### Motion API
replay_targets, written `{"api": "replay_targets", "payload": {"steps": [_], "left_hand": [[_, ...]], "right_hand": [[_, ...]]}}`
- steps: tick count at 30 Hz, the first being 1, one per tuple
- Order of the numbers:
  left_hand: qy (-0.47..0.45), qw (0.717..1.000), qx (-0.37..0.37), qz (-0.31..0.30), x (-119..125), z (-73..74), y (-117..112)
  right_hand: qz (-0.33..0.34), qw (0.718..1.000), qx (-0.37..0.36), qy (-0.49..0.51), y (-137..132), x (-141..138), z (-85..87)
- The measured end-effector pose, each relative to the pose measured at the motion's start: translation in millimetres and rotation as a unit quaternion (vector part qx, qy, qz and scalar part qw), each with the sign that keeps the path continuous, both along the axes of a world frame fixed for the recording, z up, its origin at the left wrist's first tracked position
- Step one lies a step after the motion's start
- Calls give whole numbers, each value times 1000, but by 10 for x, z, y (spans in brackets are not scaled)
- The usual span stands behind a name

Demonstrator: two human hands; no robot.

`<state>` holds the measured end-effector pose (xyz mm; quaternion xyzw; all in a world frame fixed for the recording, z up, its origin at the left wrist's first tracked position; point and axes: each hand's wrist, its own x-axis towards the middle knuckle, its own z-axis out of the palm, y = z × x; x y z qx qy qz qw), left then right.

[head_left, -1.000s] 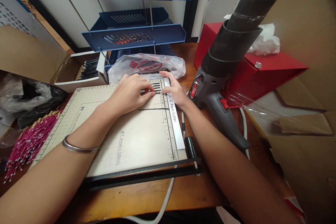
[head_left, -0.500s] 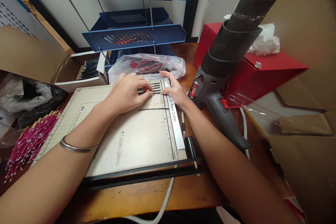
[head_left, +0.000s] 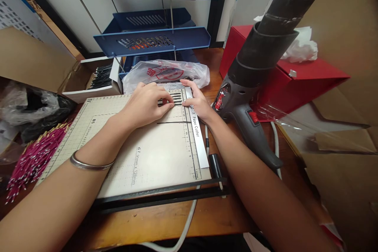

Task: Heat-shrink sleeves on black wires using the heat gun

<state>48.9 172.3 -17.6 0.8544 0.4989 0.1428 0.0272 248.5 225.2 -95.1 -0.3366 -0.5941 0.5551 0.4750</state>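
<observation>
My left hand [head_left: 149, 103] rests on the upper part of the cream paper cutter board [head_left: 159, 153]. Its thumb and index finger are pinched at the lowest of several short black cords [head_left: 177, 99] laid side by side. Across from it, my right hand [head_left: 198, 103] lies at the white ruler strip [head_left: 198, 134] marked "Paper Cutter". The right thumb is beside the cord ends and the fingers are apart, reaching over the board's far corner. A single longer black cord [head_left: 173, 122] lies loose below both hands. The left palm hides part of the cords.
A large black heat gun [head_left: 245, 82] stands right of the cutter, before a red box [head_left: 313, 75]. Behind are a clear plastic bag [head_left: 165, 71] and blue shelves [head_left: 153, 41]. Magenta cords [head_left: 38, 157] lie left; a white box [head_left: 88, 95] holds black cords. The cutter's black handle [head_left: 215, 165] is nearby.
The whole view has shifted slightly. Both hands and the cords keep nearly the same places on the board.
</observation>
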Motion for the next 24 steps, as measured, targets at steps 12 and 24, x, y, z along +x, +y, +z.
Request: {"api": "replay_targets", "payload": {"steps": [12, 24], "left_hand": [[-6, 1000, 4, -9, 5, -21, 0], [-11, 1000, 7, -5, 15, -36, -5]], "right_hand": [[11, 1000, 2, -13, -8, 26, 18], [19, 999, 3, -30, -14, 52, 60]]}}
